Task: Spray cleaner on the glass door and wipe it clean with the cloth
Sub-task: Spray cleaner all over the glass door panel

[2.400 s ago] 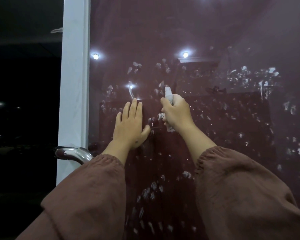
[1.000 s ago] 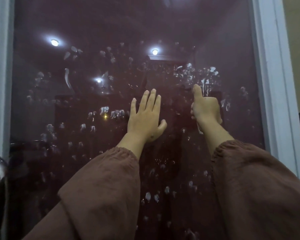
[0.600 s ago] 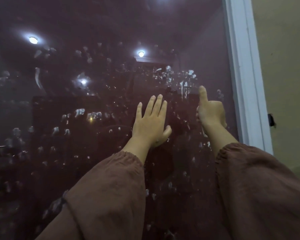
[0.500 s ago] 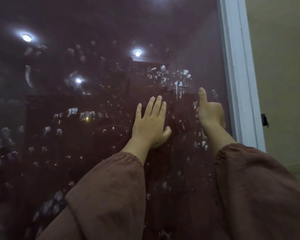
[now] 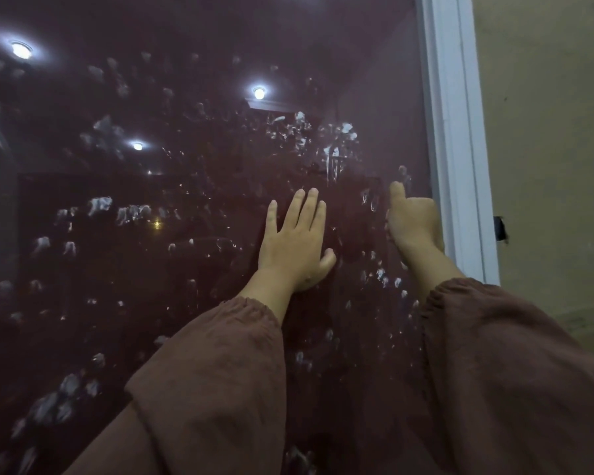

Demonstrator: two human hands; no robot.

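Note:
The dark glass door [image 5: 124, 289] fills most of the view and is speckled with white spray droplets [image 5: 98, 204] and a few runs. My left hand [image 5: 295, 245] lies flat on the glass with straight fingers, right of the middle. My right hand [image 5: 413, 225] is beside it near the pane's right edge. Its fingers are curled and one digit points up. The small spray bottle it grips is almost wholly hidden behind the hand. I see no cloth.
The white door frame [image 5: 458, 159] runs down just right of my right hand, with a beige wall [image 5: 549, 149] beyond it and a small black fitting [image 5: 500, 228] on that wall. Ceiling lights [image 5: 259, 93] reflect in the glass. Brown sleeves cover both forearms.
Both hands and my view have shifted right along the glass, from the handle side to the pane's right edge. The bottle, plainly seen at first, is now behind my right hand.

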